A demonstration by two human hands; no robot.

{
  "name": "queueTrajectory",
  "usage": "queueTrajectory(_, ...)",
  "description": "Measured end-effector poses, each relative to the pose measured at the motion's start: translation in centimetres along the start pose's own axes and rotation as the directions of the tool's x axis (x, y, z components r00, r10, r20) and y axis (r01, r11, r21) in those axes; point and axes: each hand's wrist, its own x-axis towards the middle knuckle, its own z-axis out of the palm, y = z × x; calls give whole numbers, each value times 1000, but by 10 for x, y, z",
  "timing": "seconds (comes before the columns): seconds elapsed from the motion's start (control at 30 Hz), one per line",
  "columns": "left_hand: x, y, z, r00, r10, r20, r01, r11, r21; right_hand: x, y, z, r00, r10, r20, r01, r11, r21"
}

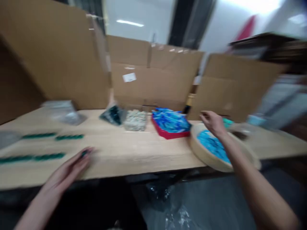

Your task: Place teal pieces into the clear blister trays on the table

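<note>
Low over the table at the left is my left hand, its fingers closed around a small dark green piece. Blur hides that piece's exact kind. My right hand is above a round beige basin with many small light-blue pieces inside. Its fingers are bent together, and whatever they may hold is not visible. Left of the basin, a red tray is heaped with slim blue and white pieces. Rows of small dark green pieces lie near my left hand.
Behind the wooden table stand tall cardboard panels. A clear box of pale pieces, a bag with dark contents and a clear plastic bag line the back. Clear plastic shows below the front edge.
</note>
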Motion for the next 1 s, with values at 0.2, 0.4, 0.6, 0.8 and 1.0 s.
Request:
queueTrajectory(0.2, 8, -6, -17, 993, 71, 99, -24, 910, -414, -76, -228, 84, 704, -688, 175, 508, 660, 554)
queueTrajectory(0.4, -5, -8, -37, 976, 145, 163, -39, 853, -521, -115, -357, 157, 554, -830, 58, 498, 386, 777)
queueTrajectory(0.6, -17, -4, -71, 971, 209, 120, -110, 827, -551, -125, -408, 191, 474, -878, 67, 464, 313, 829)
queueTrajectory(0.8, -21, -14, -90, 884, 459, -88, -467, 864, -186, -131, -428, 206, 601, -739, 303, 27, 397, 917)
queueTrajectory(1.0, -17, -14, -97, 814, 542, -209, -525, 840, 134, -140, -436, 210, 601, -762, 240, 106, 374, 922)
